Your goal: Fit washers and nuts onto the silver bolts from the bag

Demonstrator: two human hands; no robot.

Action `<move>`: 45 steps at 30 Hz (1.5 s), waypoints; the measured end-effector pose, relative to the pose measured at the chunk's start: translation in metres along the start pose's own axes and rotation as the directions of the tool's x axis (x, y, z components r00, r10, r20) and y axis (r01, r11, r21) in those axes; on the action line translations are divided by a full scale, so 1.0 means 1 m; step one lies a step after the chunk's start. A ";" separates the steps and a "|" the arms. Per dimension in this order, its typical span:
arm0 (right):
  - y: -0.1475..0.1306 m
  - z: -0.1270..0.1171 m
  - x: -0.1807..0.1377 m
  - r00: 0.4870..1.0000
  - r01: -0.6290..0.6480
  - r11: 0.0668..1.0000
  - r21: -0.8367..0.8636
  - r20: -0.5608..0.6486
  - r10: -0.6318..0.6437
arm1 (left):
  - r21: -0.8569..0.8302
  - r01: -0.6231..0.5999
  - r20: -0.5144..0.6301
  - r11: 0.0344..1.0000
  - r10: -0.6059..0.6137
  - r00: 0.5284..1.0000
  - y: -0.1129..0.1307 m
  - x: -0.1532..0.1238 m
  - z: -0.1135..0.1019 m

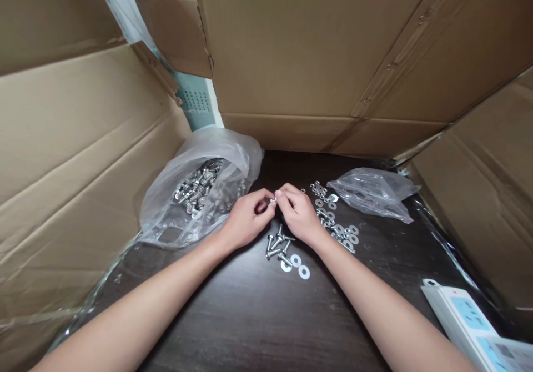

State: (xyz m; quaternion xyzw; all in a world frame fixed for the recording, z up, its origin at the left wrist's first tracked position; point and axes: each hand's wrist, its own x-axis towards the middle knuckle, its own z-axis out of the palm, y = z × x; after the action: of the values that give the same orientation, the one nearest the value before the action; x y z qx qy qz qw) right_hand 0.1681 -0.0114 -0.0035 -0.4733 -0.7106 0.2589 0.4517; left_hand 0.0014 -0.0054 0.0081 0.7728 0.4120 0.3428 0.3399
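Observation:
Over the middle of the dark table, my left hand (251,216) and my right hand (297,214) meet fingertip to fingertip. Both are closed in a pinch on a small shiny bolt (273,200), mostly hidden by the fingers. Just below them lies a small group of bolts (276,242), with a few flat washers (303,272) beside it. Right of my right hand, more bolts, nuts and washers (353,239) are scattered. A clear plastic bag (241,144) to the left of my left hand holds a heap of bolts (200,186).
Cardboard panels (291,44) wall in the dark table (233,316) at the back and both sides. A crumpled plastic bag (372,191) lies at the back right. A white power strip (458,311) with blue socket faces occupies the front right corner.

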 end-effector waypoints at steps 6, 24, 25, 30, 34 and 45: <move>-0.002 -0.001 -0.001 0.999 -0.006 1.000 0.014 -0.037 0.006 | -0.028 0.021 0.006 0.999 -0.021 1.000 0.000 0.001 0.000; -0.003 0.000 0.000 0.998 0.039 0.998 -0.045 -0.037 -0.041 | 0.008 0.032 0.026 0.999 -0.032 0.999 -0.003 0.002 0.001; -0.002 0.001 0.000 0.999 0.034 0.998 -0.050 -0.032 -0.035 | 0.010 0.035 0.030 0.999 -0.035 0.999 -0.004 0.003 0.001; 0.000 0.002 0.002 1.000 -0.004 0.998 -0.057 0.008 0.005 | 0.022 0.043 0.039 0.999 -0.044 0.998 -0.004 0.004 0.000; -0.001 0.000 0.003 0.999 -0.024 0.999 -0.047 0.020 0.025 | 0.043 0.032 0.060 0.999 -0.034 0.998 -0.001 0.004 -0.001; -0.004 -0.002 0.003 0.998 -0.025 0.999 -0.041 0.058 0.027 | 0.005 0.040 0.113 0.999 -0.040 0.993 0.000 0.007 -0.005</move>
State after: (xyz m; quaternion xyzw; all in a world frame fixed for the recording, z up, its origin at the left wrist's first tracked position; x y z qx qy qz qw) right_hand 0.1673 -0.0102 0.0015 -0.4837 -0.7225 0.2641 0.4174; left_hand 0.0006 0.0016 0.0123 0.7830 0.4080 0.2911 0.3683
